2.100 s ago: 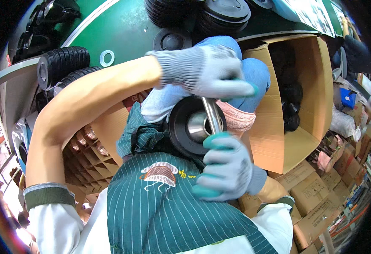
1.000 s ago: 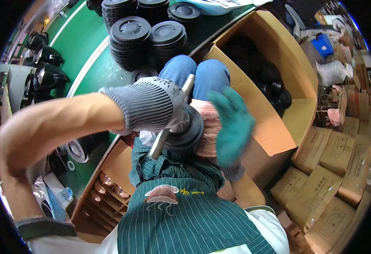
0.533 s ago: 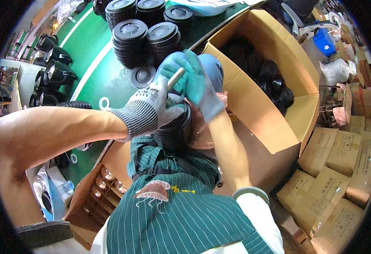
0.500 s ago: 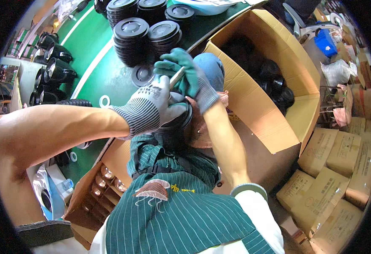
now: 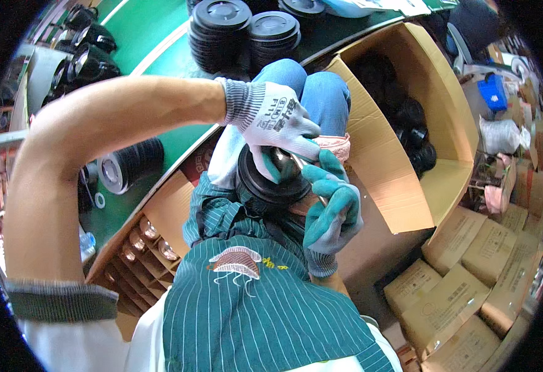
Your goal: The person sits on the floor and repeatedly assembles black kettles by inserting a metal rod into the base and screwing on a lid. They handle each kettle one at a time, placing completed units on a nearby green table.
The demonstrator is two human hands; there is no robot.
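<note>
Right now, the round black part (image 5: 259,185) sits in your lap, just above your striped apron (image 5: 265,316), with its shiny middle between your hands. The metal rod (image 5: 298,161) runs at a slant over its right side. Your right hand (image 5: 333,211) has its grip curled around the rod. Your left hand (image 5: 285,127) bends down over the shiny middle, with the thumb near it and the fingers near the rod. I can't tell if that grip pinches anything, because the glove hides it.

Your lap is soft, so the black part could tip or roll if you push too hard on one side. The rod looks smooth, so it could slide in your glove, poke your left fingers or scratch the shiny middle. The pink cloth (image 5: 333,147) just beside it could bunch up and make things wobble.

On your left, shiny things (image 5: 166,250) sit in a box with slots (image 5: 163,201); a falling part could dent them. A row of black discs (image 5: 132,162) lies on the bench (image 5: 119,214) near your raised left arm, and a low elbow could knock it.
</note>
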